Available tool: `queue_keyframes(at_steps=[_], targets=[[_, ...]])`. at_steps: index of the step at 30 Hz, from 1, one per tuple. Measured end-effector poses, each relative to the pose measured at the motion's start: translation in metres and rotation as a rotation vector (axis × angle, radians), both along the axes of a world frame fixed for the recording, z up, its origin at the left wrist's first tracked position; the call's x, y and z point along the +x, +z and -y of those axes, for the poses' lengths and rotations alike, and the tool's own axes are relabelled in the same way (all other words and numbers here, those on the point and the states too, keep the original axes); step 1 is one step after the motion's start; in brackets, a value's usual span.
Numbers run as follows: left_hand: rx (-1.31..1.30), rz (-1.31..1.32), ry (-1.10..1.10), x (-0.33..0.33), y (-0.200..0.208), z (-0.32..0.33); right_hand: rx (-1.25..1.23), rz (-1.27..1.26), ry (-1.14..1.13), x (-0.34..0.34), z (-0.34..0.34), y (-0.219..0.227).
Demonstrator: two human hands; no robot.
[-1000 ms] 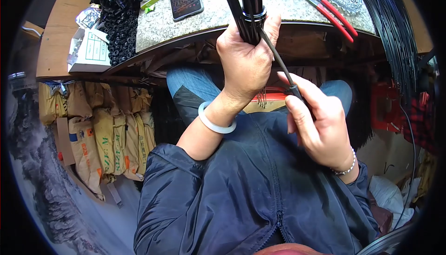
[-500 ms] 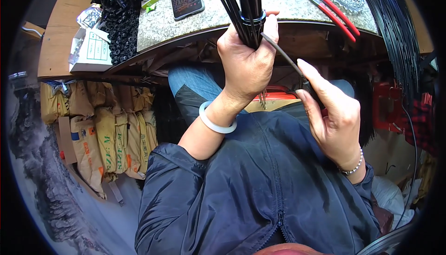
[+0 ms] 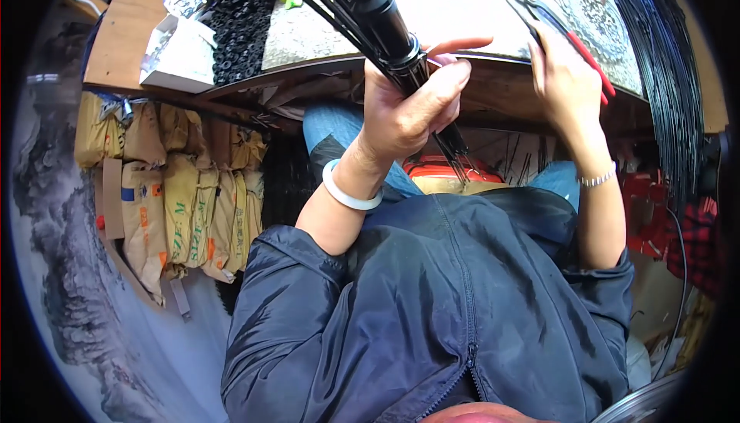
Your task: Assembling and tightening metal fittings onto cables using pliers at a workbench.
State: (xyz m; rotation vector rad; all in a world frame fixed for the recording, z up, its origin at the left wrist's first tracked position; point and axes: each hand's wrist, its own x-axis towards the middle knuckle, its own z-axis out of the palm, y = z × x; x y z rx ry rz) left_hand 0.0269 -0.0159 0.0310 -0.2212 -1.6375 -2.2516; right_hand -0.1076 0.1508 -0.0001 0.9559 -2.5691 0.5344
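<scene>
My left hand (image 3: 408, 111) is wrapped round a black umbrella frame (image 3: 381, 26), a thick shaft with thin ribs bundled along it. The frame tilts up to the left, and its rib ends stick out below my fist. My right hand (image 3: 566, 80) is over the right part of the tabletop, back upward, its fingers partly hidden. A thin grey metal tool (image 3: 515, 9) reaches out from under these fingers, its handle covered. Right beside it are red-handled pliers (image 3: 586, 60), partly under my hand.
Small black parts (image 3: 239, 37) are heaped at the left, near a white box (image 3: 177, 53). A clear glass dish (image 3: 597, 22) stands behind the pliers. Long black rods (image 3: 655, 60) hang over the right edge. Packed tan bags (image 3: 181, 207) are below the table at left.
My right hand has moved from the frame up and right to the pliers, taking the thin tool along. The umbrella frame in my left hand now leans further left.
</scene>
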Motion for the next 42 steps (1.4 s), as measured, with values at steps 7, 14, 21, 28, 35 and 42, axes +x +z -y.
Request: queue_keyframes(at_steps=[7,14,21,28,35,42], targets=[[0.114,-0.068,-0.101,0.011,0.004,0.024,-0.421,1.028,0.507,0.025,0.033,0.015],[0.141,-0.061,-0.275,0.006,0.012,0.027,-0.459,1.625,0.639,0.094,0.046,-0.033],[0.033,0.016,0.016,0.007,0.007,0.013,-0.639,1.026,0.56,0.103,0.049,-0.046],[-0.036,-0.013,0.18,0.008,0.008,-0.003,-0.878,0.372,0.532,0.088,0.043,-0.007],[-0.222,-0.066,0.353,0.005,-0.002,-0.016,-0.494,-0.267,0.449,0.086,0.036,0.062],[-0.025,0.084,0.374,0.012,0.009,-0.007,-0.644,0.018,0.31,0.067,0.009,0.034]])
